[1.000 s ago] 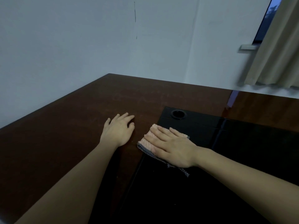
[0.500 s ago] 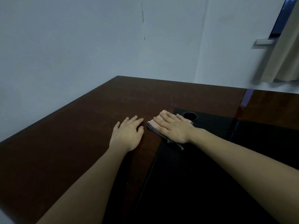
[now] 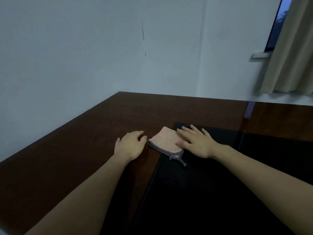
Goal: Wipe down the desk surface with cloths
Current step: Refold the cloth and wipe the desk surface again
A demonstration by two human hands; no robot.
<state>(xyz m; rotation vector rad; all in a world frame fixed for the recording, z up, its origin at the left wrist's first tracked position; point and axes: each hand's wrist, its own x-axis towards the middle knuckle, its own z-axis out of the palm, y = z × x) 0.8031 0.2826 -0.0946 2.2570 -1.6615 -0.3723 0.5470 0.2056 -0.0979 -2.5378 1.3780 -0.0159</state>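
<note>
A folded pink cloth (image 3: 165, 140) with a dark dotted trim lies flat on the dark brown wooden desk (image 3: 88, 138), straddling the left edge of the glossy black inset panel (image 3: 211, 192): most of it rests on the wood, while its near corner and a small trim loop hang over onto the black. The right hand (image 3: 197, 143) lies flat with fingers spread and straight, its thumb side pressing the cloth's right edge and the rest of the fingers reaching onto the panel near its far-left corner. The left hand (image 3: 131, 144) rests palm down on the wood just beside the cloth's left corner, fingers loosely relaxed and holding nothing; a narrow strip of wood shows between them. To the left of the hands the wood runs open out to the desk's left edge, which meets the pale wall (image 3: 84, 56). Beyond the cloth a broad band of bare wood reaches the far edge against the wall. At upper right a beige curtain (image 3: 291, 56) hangs over a window (image 3: 277, 22), well apart from the hands.
</note>
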